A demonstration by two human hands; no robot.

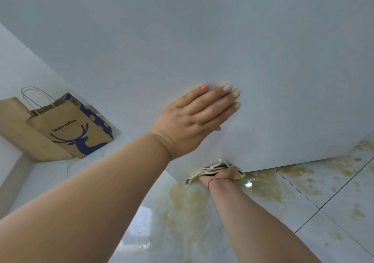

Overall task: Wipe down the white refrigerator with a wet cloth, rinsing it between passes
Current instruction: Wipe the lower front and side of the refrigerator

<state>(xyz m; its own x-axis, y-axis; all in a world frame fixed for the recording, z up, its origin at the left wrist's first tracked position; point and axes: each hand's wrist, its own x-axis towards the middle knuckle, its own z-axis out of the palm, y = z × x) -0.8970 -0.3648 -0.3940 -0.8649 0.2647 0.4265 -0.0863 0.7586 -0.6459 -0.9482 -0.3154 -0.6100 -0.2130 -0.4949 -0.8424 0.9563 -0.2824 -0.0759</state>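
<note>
The white refrigerator (202, 40) fills the upper part of the head view, seen from above down its smooth side. My left hand (194, 119) lies flat against that side with straight fingers. Far below, at the refrigerator's bottom edge near the floor, my right hand (222, 174) holds a crumpled cream cloth (210, 168) pressed against the lower edge. Most of my right hand's fingers are hidden under the cloth. A thin red string circles the right wrist.
A brown paper bag with a blue deer print (72, 129) leans in the corner at left, with a flat cardboard piece (18, 127) behind it. The glossy floor tiles (303, 202) show yellowish marks and a wet shine.
</note>
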